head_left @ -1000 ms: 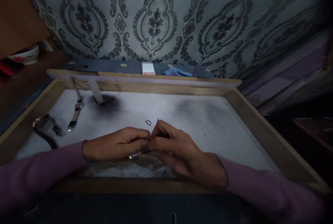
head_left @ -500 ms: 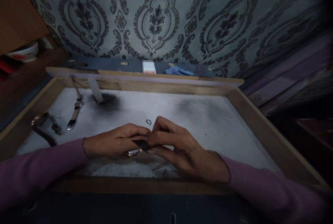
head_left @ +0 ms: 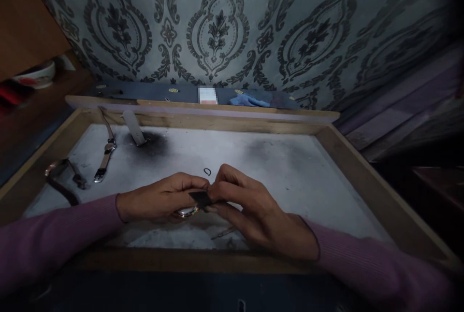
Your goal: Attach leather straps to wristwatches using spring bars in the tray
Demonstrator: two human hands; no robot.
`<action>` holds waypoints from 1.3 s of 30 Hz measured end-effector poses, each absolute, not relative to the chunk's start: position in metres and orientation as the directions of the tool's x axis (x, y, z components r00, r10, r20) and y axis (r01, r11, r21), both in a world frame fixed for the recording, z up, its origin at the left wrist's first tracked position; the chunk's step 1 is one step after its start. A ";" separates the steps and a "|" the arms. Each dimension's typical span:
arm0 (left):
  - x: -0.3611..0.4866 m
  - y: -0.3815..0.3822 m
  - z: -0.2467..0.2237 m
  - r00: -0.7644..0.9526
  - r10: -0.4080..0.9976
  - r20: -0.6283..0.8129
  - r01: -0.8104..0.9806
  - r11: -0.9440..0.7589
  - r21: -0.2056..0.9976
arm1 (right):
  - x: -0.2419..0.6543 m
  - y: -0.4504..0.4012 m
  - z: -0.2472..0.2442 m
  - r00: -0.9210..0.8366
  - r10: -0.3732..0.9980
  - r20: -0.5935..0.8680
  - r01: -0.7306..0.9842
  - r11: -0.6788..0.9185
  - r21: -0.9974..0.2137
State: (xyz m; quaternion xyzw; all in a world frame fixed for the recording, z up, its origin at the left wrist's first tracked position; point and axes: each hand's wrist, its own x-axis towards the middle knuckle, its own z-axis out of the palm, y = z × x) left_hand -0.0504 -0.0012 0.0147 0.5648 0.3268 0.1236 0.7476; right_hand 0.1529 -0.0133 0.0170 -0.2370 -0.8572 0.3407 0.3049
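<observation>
My left hand [head_left: 165,197] is closed around a round, shiny watch [head_left: 187,212], whose lower edge shows below the fingers. A flat dark piece [head_left: 201,199] lies over the watch's right side, and the fingers of my right hand [head_left: 255,205] pinch its right end. The two hands meet at the fingertips. Behind them a small dark ring [head_left: 207,172] rests on the white tray floor. Under my right hand a thin metal tool [head_left: 224,232] is partly visible.
A wooden-rimmed tray [head_left: 232,260] surrounds the work area. At its left are a strap watch [head_left: 109,148], a dark-strapped watch [head_left: 60,186] and a pale upright strip [head_left: 134,127]. Behind the rim lie a blue cloth [head_left: 249,100] and a white card [head_left: 208,95].
The dark piece and my right fingertips have shifted slightly to the right. My left hand holds the watch in nearly the same place.
</observation>
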 end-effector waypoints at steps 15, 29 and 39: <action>-0.051 -0.005 0.017 0.767 0.548 -0.333 0.157 0.342 0.926 | 0.152 -0.018 0.020 -0.718 0.590 0.369 0.227 0.700 -0.677; -0.050 -0.004 0.020 0.773 0.532 -0.347 0.171 0.351 0.920 | 0.150 -0.019 0.020 -0.707 0.645 0.289 0.271 0.625 -0.732; -0.050 -0.005 0.019 0.768 0.536 -0.352 0.186 0.339 0.922 | 0.152 -0.020 0.017 -0.721 0.634 0.281 0.253 0.617 -0.745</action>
